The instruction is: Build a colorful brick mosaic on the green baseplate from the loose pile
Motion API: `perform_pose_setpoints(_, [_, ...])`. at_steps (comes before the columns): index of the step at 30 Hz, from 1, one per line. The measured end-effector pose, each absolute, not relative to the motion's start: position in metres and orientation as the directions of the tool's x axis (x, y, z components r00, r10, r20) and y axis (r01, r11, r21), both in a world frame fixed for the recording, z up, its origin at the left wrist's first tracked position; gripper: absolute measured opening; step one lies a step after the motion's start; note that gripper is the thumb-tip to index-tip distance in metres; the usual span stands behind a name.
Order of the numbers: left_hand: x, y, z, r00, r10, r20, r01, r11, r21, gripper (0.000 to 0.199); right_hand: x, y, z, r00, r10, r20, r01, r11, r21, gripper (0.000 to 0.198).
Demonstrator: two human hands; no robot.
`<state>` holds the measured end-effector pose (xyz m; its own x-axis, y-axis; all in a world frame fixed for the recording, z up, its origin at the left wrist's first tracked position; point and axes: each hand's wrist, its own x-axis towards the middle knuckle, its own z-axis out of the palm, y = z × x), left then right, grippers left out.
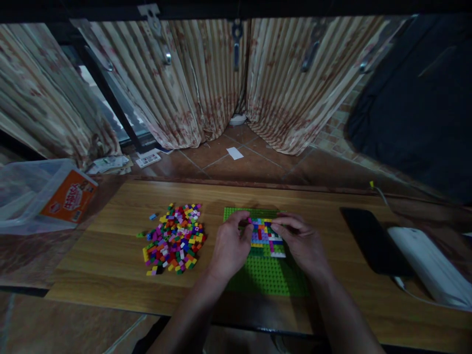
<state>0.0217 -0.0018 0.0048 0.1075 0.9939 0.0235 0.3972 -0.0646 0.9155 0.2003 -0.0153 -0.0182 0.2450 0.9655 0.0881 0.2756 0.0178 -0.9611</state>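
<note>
A green studded baseplate [265, 275] lies on the wooden table, with a patch of multicoloured toy bricks [261, 237] fixed on its upper part. My left hand [231, 243] is at the patch's left edge, its fingers curled and thumb near the index finger. Over the right side of the patch, my right hand [303, 242] has thumb and fingertips pressed together. Anything between the fingertips of either hand is too small or hidden to make out. To the left sits a heap of loose toy bricks [177, 238] in many colours.
A black phone [376, 241] and a white power bank [429, 265] with a cable lie at the right of the table [110, 255]. A clear plastic box [37, 196] with an orange label stands beyond the left end. Striped curtains [206, 83] hang behind.
</note>
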Motion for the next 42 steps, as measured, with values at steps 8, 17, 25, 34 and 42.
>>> perform_pose_setpoints(8, [0.022,-0.003,0.006,0.107,0.994,0.017,0.401,-0.059,0.914,0.029,0.194,-0.014,-0.022,0.304,0.953,-0.011,0.171,-0.066,-0.983,0.032])
perform_pose_setpoints(17, [0.024,-0.004,0.002,0.080,0.997,0.018,0.373,-0.046,0.927,0.026,0.192,-0.011,-0.018,0.304,0.938,-0.164,0.010,-0.175,-0.985,0.043])
perform_pose_setpoints(25, [0.021,-0.003,0.002,0.091,0.996,0.026,0.339,-0.055,0.939,0.028,0.192,-0.010,-0.016,0.277,0.934,-0.224,-0.072,-0.212,-0.975,0.043])
perform_pose_setpoints(34, [-0.026,0.020,-0.002,0.061,0.988,0.145,0.454,-0.157,0.877,0.020,0.207,-0.011,-0.021,0.433,0.874,-0.219,-0.160,-0.165,-0.973,0.040])
perform_pose_setpoints(42, [-0.098,0.029,0.015,0.148,0.987,0.059,0.672,-0.144,0.726,0.017,0.206,-0.012,-0.021,0.437,0.866,-0.243,-0.127,-0.208,-0.970,0.036])
